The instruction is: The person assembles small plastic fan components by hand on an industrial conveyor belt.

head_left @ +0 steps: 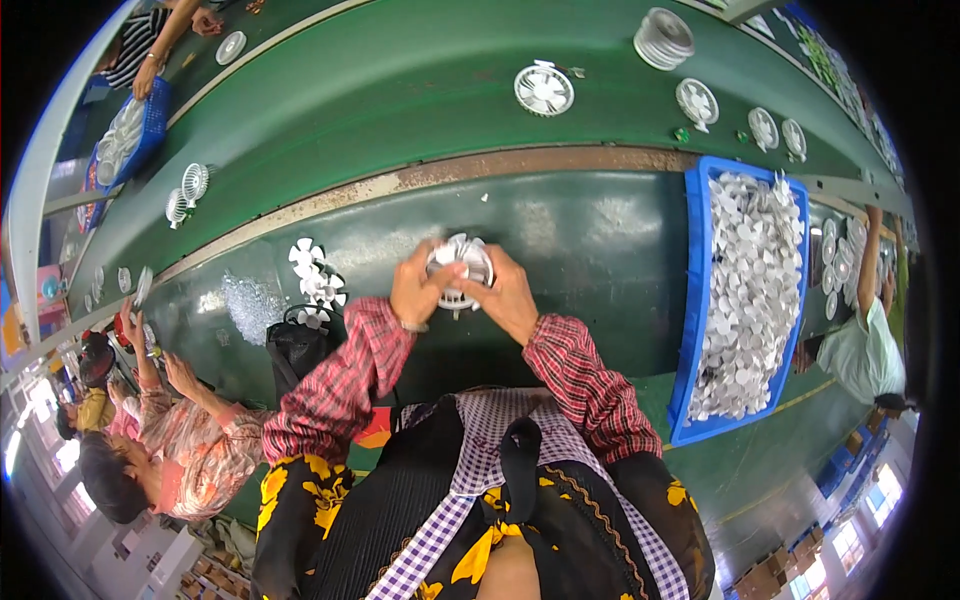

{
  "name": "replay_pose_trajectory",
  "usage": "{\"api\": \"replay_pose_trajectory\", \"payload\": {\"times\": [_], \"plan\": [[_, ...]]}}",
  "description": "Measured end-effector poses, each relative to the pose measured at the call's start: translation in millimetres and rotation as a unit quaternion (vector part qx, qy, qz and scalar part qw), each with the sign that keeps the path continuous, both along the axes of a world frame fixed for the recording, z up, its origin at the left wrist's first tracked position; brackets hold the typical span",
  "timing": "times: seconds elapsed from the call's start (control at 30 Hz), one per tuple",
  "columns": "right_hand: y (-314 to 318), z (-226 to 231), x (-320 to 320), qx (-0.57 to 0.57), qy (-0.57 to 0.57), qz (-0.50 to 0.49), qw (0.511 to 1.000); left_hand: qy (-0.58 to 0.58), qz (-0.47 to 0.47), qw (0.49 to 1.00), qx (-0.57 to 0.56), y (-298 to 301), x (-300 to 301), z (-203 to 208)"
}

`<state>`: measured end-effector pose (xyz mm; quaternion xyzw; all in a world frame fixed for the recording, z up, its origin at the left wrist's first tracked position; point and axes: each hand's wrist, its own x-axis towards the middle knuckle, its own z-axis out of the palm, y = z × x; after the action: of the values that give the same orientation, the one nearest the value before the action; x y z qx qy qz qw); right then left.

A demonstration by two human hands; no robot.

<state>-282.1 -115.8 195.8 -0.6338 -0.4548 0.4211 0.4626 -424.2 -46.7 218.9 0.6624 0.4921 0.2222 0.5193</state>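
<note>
At the middle of the green worktop, a small white fan (466,253) with a round ribbed housing sits between my two hands. My left hand (414,290) grips its left side, and my right hand (509,300) closes round the right side. Both thumbs press on the front, over the blades. A short stub sticks out of the housing toward me. Loose white fan blades (318,282) lie in a small group left of my left hand. Farther left is a heap of small clear pieces (252,308).
To my right stands a blue crate (694,300) full of white fan blades. Beyond a worn ledge (430,175), a green belt (380,100) carries white fans (545,90) and stacked round housings (664,38). A black bag (297,350) lies near my left forearm. Co-workers sit on both sides.
</note>
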Motion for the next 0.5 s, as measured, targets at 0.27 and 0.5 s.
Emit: {"api": "replay_pose_trajectory", "payload": {"times": [0.27,0.5], "plan": [[18.4,-15.4,13.9,0.056,-0.264,0.169,0.948,-0.165,0.159,0.957,-0.179,201.3,54.1,-55.2],[11.2,-25.7,-4.5,0.01,-0.32,0.227,0.92,0.184,0.262,0.935,0.152,236.2,-41.4,-97.6]]}}
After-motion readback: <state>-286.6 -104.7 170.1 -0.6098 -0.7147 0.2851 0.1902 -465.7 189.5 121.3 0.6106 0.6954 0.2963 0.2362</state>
